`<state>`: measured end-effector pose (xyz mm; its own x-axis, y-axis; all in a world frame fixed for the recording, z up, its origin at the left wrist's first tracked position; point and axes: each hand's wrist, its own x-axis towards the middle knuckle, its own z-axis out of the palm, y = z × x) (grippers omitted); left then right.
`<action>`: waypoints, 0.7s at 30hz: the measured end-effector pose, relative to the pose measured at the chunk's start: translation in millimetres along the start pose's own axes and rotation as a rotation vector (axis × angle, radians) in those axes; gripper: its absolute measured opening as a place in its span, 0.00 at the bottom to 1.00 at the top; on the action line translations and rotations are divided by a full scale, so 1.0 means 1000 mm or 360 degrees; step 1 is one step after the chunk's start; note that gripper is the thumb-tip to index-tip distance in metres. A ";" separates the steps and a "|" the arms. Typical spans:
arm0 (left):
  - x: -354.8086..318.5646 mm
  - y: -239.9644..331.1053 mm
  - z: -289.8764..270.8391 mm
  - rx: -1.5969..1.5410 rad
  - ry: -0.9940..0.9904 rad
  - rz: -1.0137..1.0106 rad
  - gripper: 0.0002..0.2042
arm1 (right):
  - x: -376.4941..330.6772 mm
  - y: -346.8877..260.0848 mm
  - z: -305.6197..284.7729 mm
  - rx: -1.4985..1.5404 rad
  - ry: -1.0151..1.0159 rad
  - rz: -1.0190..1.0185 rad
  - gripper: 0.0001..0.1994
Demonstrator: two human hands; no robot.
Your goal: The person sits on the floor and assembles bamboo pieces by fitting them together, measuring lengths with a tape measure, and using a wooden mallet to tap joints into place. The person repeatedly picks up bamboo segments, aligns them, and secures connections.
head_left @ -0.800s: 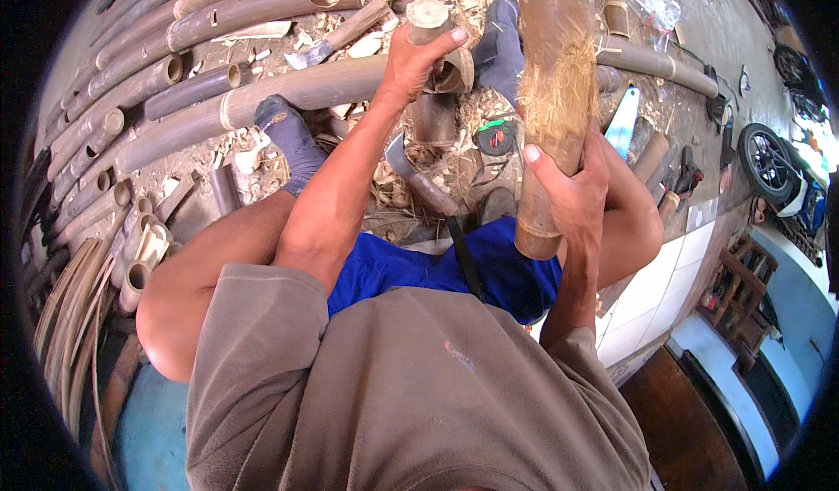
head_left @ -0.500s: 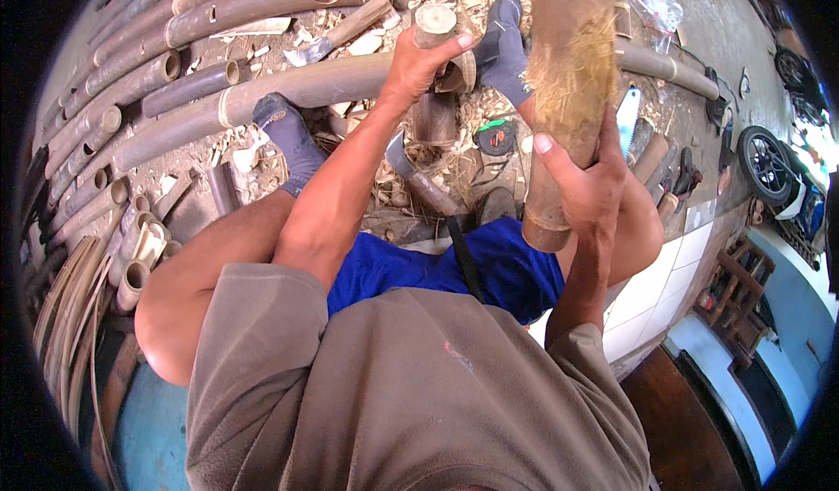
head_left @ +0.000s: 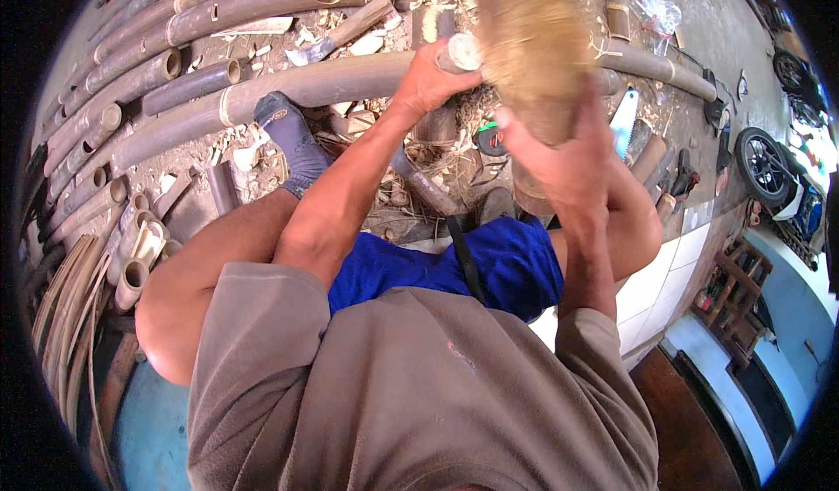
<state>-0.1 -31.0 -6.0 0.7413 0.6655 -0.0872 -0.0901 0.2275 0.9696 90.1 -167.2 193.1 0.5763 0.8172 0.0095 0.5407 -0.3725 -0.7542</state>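
Note:
My left hand is closed round an upright wooden handle with a pale, round, flat end. The lower part of that tool is hidden by the hand. Under it runs a long brown bamboo pole, lying across the ground by my left foot. My right hand grips a thick bamboo club with a worn, frayed yellow patch. Smeared by motion, the club is close beside the handle's end; whether they touch, I cannot tell. A hatchet-like tool lies between my legs.
Several bamboo poles lie at the far left, with split strips nearer. Shavings litter the ground. Another bladed tool rests beyond the pole. A tape measure and a saw lie at the right, a motorcycle wheel farther off.
The club in my right hand has swung left and its upper part now blurs near the handle. My left hand and the handle have shifted slightly right and down.

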 end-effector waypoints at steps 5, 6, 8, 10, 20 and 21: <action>-0.005 -0.003 0.026 0.0448 -0.0033 0.0305 0.22 | -0.022 0.023 -0.009 -0.0453 -0.0177 0.0142 0.43; -0.010 0.002 0.041 0.0531 -0.0031 0.0405 0.20 | -0.032 0.020 -0.012 -0.0304 -0.0042 0.0182 0.42; -0.008 0.018 0.064 0.0699 0.0036 0.0512 0.18 | -0.036 0.023 -0.018 0.0019 0.0183 0.0212 0.42; -0.012 0.033 0.084 0.0816 0.0110 0.0472 0.17 | -0.046 0.024 -0.026 0.0329 0.0360 0.0276 0.41; -0.003 0.012 0.091 0.0722 0.0506 0.0313 0.19 | -0.050 0.023 -0.065 -0.0104 0.0404 0.0609 0.36; -0.002 0.011 0.088 0.0719 0.0517 0.0301 0.19 | -0.048 0.023 -0.065 -0.0033 0.0425 0.0557 0.36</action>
<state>55.8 -92.7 25.1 0.4916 0.8650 0.1001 0.1442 -0.1942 0.9703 114.8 -243.2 217.5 0.8636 0.4989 -0.0731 0.2951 -0.6177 -0.7289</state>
